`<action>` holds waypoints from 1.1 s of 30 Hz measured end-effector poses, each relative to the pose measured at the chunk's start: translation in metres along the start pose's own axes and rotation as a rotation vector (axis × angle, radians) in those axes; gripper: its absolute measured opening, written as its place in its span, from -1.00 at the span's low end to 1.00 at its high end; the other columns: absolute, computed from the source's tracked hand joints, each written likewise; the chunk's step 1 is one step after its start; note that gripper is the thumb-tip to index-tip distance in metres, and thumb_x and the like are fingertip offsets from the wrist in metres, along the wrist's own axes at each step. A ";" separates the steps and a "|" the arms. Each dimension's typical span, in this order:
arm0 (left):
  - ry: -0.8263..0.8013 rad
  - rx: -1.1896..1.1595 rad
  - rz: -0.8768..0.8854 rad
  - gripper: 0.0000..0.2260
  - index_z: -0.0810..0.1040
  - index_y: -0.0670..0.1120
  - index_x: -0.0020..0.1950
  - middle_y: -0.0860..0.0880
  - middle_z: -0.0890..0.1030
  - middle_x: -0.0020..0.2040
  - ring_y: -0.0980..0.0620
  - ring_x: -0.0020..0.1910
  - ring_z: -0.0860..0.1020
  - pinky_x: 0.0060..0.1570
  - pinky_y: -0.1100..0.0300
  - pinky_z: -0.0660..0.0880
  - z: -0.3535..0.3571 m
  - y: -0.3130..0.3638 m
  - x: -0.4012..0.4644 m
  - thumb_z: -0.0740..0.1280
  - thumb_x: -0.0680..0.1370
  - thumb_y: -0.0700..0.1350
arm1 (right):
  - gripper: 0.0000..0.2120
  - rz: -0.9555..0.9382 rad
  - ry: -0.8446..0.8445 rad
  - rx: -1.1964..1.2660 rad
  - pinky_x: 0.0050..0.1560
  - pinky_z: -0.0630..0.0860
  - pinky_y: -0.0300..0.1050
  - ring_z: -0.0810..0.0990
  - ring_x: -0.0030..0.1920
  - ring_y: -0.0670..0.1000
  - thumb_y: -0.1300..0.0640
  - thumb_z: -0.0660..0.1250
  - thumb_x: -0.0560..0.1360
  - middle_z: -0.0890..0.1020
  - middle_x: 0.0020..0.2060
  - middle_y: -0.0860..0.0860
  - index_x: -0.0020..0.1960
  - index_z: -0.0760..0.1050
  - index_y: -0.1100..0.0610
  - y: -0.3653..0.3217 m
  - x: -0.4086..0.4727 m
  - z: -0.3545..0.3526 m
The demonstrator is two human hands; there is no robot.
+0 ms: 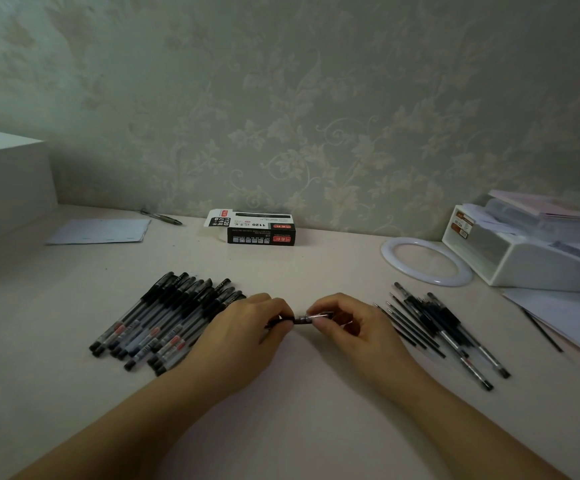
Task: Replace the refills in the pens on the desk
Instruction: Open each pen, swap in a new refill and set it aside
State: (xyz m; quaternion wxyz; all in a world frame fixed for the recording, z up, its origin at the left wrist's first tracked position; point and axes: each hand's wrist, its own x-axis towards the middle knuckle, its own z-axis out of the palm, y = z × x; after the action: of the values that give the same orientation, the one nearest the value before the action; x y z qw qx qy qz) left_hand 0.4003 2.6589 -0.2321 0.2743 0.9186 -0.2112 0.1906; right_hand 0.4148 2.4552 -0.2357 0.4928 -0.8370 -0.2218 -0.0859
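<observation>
Both hands meet over the middle of the white desk [281,410], holding one black pen [302,319] between them. My left hand [247,327] pinches its dark grip end. My right hand [350,323] pinches the clear barrel end. Most of the pen is hidden by my fingers. A pile of several capped black pens [167,320] lies to the left, partly under my left wrist. To the right lies a pile of several thin black refills and pens [441,330].
A black and white pen box [257,228] lies open by the wall. A white ring [427,261], a white organiser [538,247] and loose papers [565,320] fill the right side. At the back left lie a paper sheet [99,232], a single pen [162,217] and a white box [4,181].
</observation>
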 end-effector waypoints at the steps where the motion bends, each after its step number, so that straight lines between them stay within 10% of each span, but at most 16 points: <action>1: 0.011 0.002 -0.003 -0.86 0.58 0.06 0.06 0.14 0.52 -0.13 0.15 -0.16 0.48 -0.14 0.15 0.47 0.000 0.000 0.000 0.24 0.60 0.00 | -0.89 0.009 0.023 0.003 -0.08 0.52 -0.31 0.61 -0.11 -0.13 0.13 0.39 0.54 0.67 -0.12 -0.20 -0.03 0.63 -0.07 0.001 0.000 -0.001; 33: 0.024 0.022 0.071 -0.82 0.62 0.04 0.10 0.08 0.51 -0.13 0.08 -0.21 0.47 -0.20 0.05 0.45 -0.004 0.016 0.001 0.25 0.60 -0.02 | -0.88 -0.074 -0.036 0.058 -0.08 0.57 -0.27 0.66 -0.11 -0.10 0.13 0.45 0.49 0.71 -0.15 -0.16 -0.04 0.68 -0.07 0.000 0.000 0.000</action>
State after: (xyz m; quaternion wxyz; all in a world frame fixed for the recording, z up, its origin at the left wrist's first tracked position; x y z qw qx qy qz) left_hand 0.3920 2.6486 -0.2216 0.2596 0.9112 -0.2380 0.2137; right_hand 0.4147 2.4547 -0.2360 0.5094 -0.8150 -0.2638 -0.0823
